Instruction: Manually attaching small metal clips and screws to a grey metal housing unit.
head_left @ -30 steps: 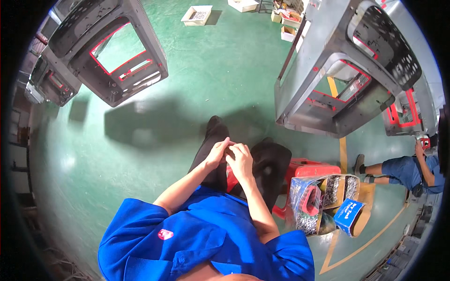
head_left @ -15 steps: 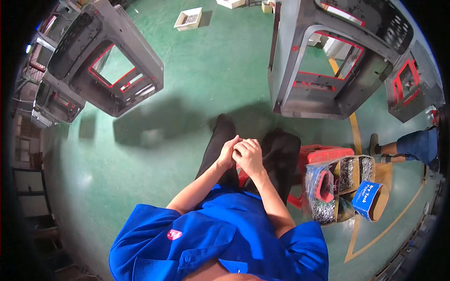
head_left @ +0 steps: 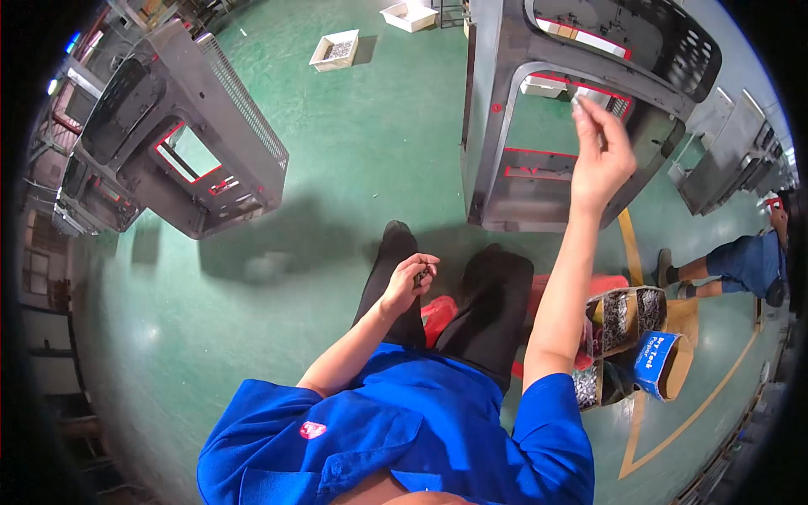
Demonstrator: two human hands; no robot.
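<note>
My right hand (head_left: 602, 160) is raised in front of a large grey sheet-metal housing (head_left: 488, 126) on the right. Thumb and fingertips are pinched beside the red-edged window, on something too small to make out. Whether the fingertips touch the housing, I cannot tell. Over my left thigh, my left hand (head_left: 407, 284) is curled around several small dark pieces (head_left: 423, 274), partly hidden by the fingers.
Another grey housing (head_left: 181, 135) hangs or stands at the left. By my right leg, open boxes of small metal parts (head_left: 619, 320) sit near a blue carton (head_left: 655, 364) and red stool (head_left: 539, 290). White trays (head_left: 335, 50) lie on the floor ahead. A person (head_left: 741, 265) is at far right.
My hands, together over my lap before, are now apart. The right one has risen forward to the right housing; the left stays low with small pieces showing. The view has shifted slightly.
</note>
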